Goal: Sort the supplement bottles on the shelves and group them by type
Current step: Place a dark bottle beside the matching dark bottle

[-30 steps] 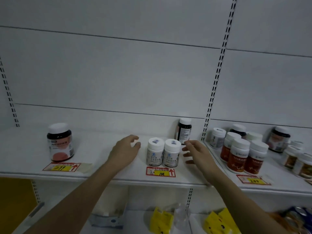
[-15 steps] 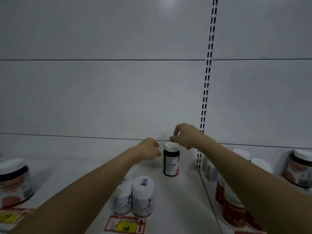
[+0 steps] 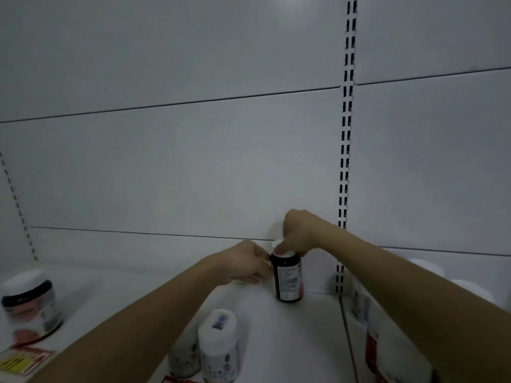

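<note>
left hand (image 3: 243, 265): curled, forearm extended | right hand (image 3: 298, 233): fingers pinched downward

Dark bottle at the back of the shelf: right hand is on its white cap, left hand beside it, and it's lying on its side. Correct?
Not quite. The head view shows the dark bottle standing upright, not lying on its side. The rest holds: the right hand grips its white cap from above and the left hand is beside it.

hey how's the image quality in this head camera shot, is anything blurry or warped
Head view: dim, flat lighting with a faint glare patch at the top of the back panel; the wide jar at far left is smeared by blur, the dark bottle under the right hand is fairly sharp; wide-angle warping bends the panel seams and tilts the upright slots.
</note>
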